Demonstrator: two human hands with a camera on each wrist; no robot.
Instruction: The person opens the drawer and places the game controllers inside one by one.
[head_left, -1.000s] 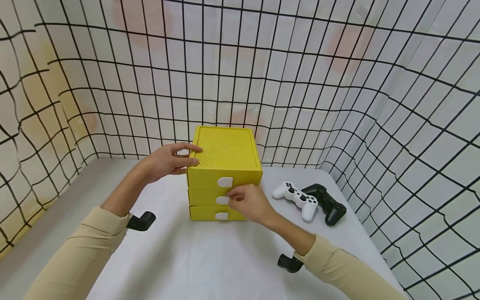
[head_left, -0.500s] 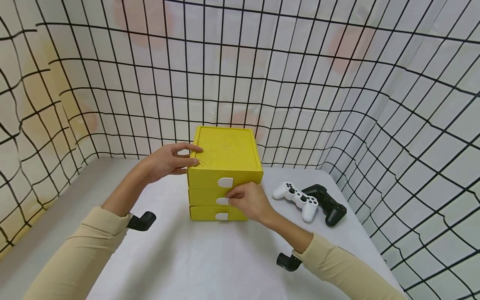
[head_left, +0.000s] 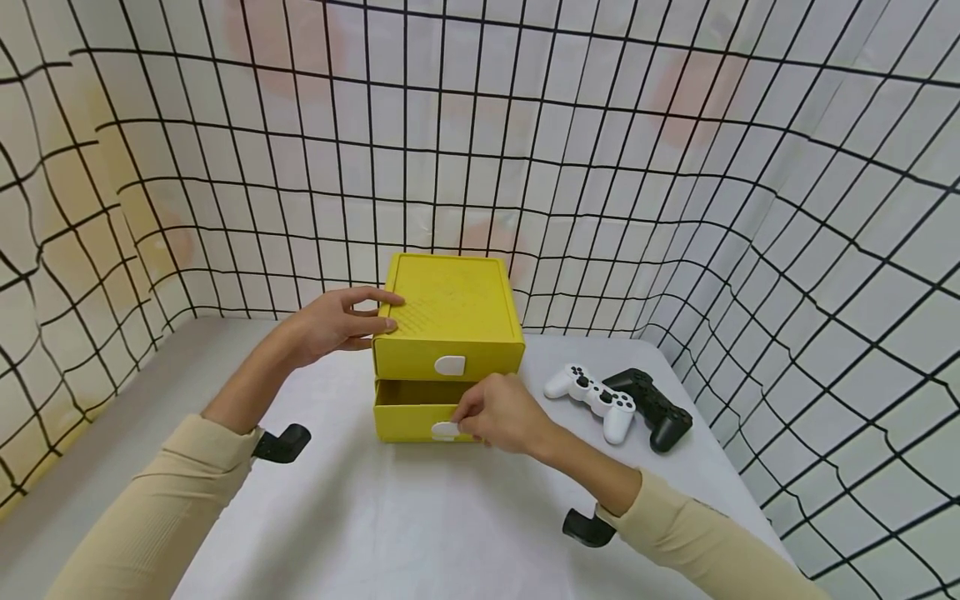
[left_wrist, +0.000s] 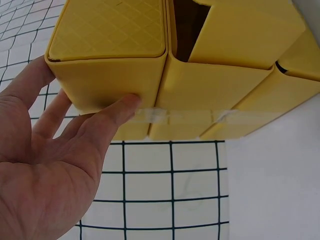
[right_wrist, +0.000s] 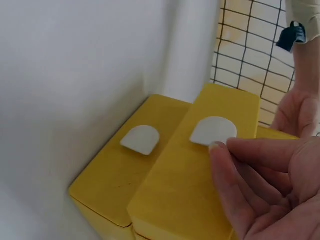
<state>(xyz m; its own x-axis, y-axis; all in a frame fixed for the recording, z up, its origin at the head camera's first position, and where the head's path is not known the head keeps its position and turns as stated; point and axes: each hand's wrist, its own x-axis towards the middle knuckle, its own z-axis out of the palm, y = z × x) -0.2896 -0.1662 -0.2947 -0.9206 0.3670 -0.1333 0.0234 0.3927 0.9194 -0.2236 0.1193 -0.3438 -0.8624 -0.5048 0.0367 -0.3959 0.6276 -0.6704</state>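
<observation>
A yellow three-tier drawer cabinet [head_left: 450,296] stands on the white table, each drawer with a white tab handle. The middle drawer [head_left: 412,416] is pulled partway out, overlapping the bottom drawer in the head view; a dark gap shows behind its front. My right hand [head_left: 504,412] pinches the middle drawer's tab [right_wrist: 214,131] between thumb and fingertips. At the cabinet's upper left edge rests my left hand [head_left: 330,323], some fingers extended onto the top. In the left wrist view, a digit of the left hand [left_wrist: 75,150] lies along the cabinet's side wall.
To the right of the cabinet lie a white game controller [head_left: 592,398] and a black game controller [head_left: 652,408], overlapping each other. Black wire mesh [head_left: 465,167] stands behind the table and along both sides. Each wrist carries a black camera mount [head_left: 283,443].
The middle drawer has slid out toward me from fully closed, with my right hand drawing its tab nearer. My left hand has stayed on the cabinet; the controllers have not moved.
</observation>
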